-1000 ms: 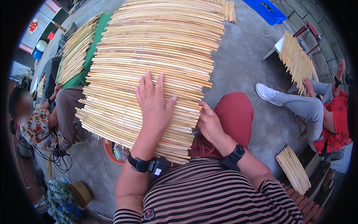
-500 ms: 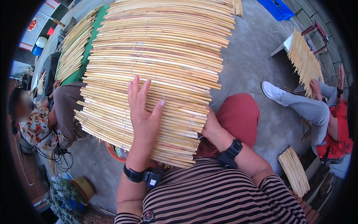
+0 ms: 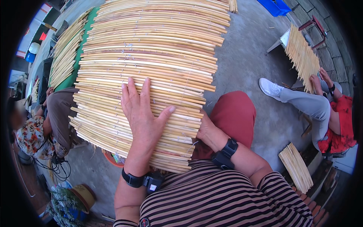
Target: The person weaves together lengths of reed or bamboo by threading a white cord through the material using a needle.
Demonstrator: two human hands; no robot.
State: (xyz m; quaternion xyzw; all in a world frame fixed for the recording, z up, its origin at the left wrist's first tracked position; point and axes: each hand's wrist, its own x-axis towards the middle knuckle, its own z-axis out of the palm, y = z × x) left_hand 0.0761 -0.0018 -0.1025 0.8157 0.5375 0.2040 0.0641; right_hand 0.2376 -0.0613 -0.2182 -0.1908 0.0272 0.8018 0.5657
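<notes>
A wide mat of pale reed sticks [image 3: 151, 45], bound with thin white threads, lies across my lap toward the top of the view. My left hand [image 3: 140, 113] rests on its top near the lower middle, fingers and thumb spread. My right hand [image 3: 206, 126] reaches under the mat’s right edge, its fingers hidden beneath the sticks. Beside it is my red-trousered leg [image 3: 234, 115]. Black devices are strapped to both my wrists.
People sit at left [image 3: 34, 136] and right [image 3: 336, 125] with reed pieces [image 3: 66, 53] [image 3: 302, 56]. A reed bundle [image 3: 295, 166] lies lower right, a potted plant [image 3: 62, 204] lower left. An orange basin [image 3: 115, 160] is under the mat; a blue crate [image 3: 274, 5] is upper right.
My left hand has moved left across the mat, fingers still spread. The mat first shifted right, then back left. The right-side person’s raised hand has come down toward their reed piece.
</notes>
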